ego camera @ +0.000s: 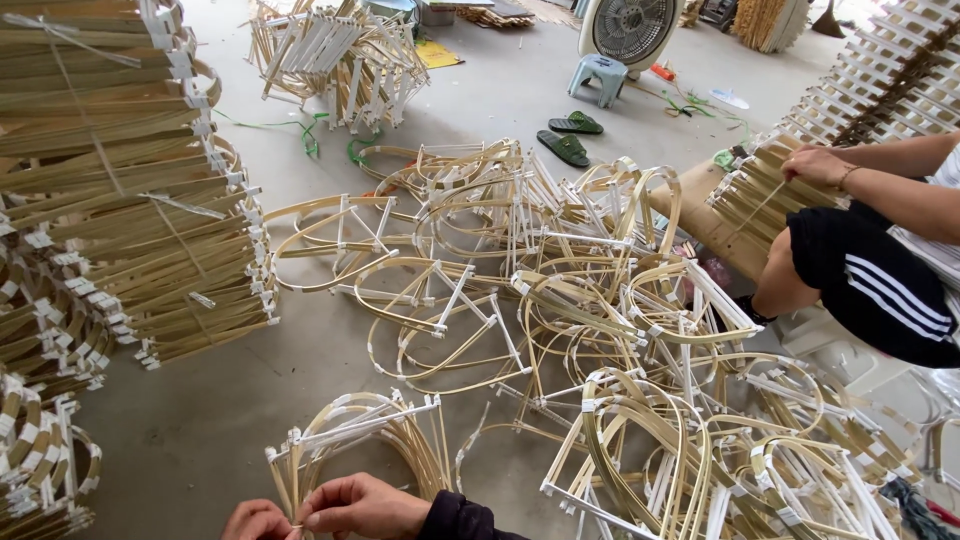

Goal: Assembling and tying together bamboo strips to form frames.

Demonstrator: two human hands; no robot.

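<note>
Seen from above, a concrete floor [200, 440] is strewn with curved bamboo frames, each a bent loop braced with straight slats and bound at the joints with white tape.

At the bottom edge, the person's two hands meet close together. The left hand [257, 521] and the right hand [365, 505] both pinch the lower corner of a small bundle of frames [365, 435], fingers closed on what looks like a thin tie or strand; it is too fine to make out. The bundle lies on the floor just in front of the hands, its loops nested flat against each other, which keeps them aligned while the corner is gripped.

Beyond it spreads a loose heap of frames [560, 300], tangled and overlapping, lying within reach. To the left rise tall stacks of bundled frames [130, 200], laid in tidy layers and bound with thin ties.

At the right, a co-worker sits low, a knee in black shorts with white stripes showing. The co-worker's hand [818, 165] presses down on another bundle [760, 195] resting on a cardboard box [700, 215], steadying it.

Farther back are a pair of green sandals [568, 137], a small grey stool [601, 76] and a floor fan [630, 27].
</note>
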